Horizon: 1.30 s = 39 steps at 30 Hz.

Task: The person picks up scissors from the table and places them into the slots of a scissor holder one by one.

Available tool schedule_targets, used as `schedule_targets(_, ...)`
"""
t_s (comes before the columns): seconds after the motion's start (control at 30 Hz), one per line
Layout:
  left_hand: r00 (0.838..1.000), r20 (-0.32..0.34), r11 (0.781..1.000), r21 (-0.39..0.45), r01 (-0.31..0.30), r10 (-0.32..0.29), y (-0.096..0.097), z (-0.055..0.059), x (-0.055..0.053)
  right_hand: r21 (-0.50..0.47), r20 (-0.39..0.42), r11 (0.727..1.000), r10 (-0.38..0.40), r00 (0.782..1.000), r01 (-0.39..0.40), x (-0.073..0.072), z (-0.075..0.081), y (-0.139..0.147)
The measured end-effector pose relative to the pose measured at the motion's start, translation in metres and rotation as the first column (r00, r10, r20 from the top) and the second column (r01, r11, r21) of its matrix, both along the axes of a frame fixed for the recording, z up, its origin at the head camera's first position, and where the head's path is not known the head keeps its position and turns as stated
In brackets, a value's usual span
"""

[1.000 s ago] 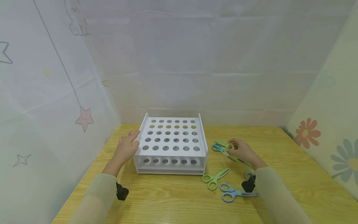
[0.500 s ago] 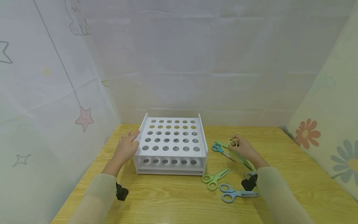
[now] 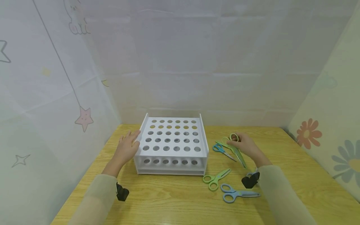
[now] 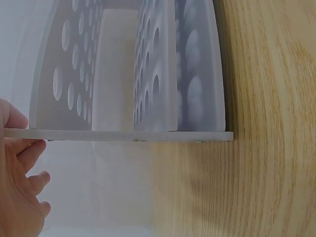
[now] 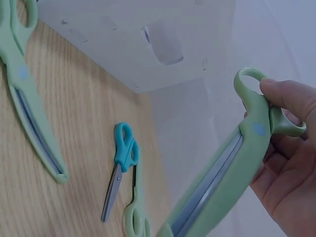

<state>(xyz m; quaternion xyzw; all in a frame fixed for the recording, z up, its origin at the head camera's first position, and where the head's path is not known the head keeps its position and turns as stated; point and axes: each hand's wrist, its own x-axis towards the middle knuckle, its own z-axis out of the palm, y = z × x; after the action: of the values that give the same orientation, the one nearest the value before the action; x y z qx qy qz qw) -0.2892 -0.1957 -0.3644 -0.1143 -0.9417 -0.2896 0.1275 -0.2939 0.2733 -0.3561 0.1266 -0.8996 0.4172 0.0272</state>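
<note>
**Big white rack (image 3: 172, 153) and green scissors (image 5: 239, 170), both held**

On the yellow wood worktop (image 3: 168, 200) sits the white rack, full of round holes. The left hand (image 3: 127, 147) pinches its side wall, thumb inside, fingers outside. Right of the rack, the right hand (image 3: 247, 146) pinches the green scissors' handles, tip pointing down. Little bright blue scissors (image 5: 126, 153) lie near.

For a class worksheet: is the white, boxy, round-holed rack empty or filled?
Empty: nothing stands in the visible holes of the rack or between its tiers.
</note>
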Motion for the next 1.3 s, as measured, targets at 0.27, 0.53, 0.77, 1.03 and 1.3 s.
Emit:
schedule_targets(0.27,1.000,-0.007,1.000,-0.007,0.001,-0.001,0.000,-0.001,0.000,-0.055,0.005,0.998,-0.007,1.000,0.008,0.002,0.011,-0.006)
schedule_targets(0.53,1.000,-0.011,1.000,-0.002,-0.002,0.002,-0.001,-0.001,-0.001,-0.095,-0.033,0.995,-0.015,0.999,0.011,0.005,0.026,-0.017)
schedule_targets(0.77,1.000,-0.006,1.000,0.010,-0.001,0.001,-0.001,0.000,0.000,-0.119,-0.025,0.993,-0.031,0.999,0.027,0.010,0.040,-0.027)
schedule_targets(1.03,1.000,-0.002,1.000,0.006,-0.002,0.002,-0.001,0.000,-0.001,-0.115,-0.086,0.993,0.012,0.996,-0.022,0.013,0.053,-0.036)
schedule_targets(1.3,1.000,-0.003,1.000,0.005,-0.005,0.005,-0.001,0.000,-0.001,-0.148,-0.127,0.987,0.037,0.991,-0.056,0.017,0.066,-0.049)
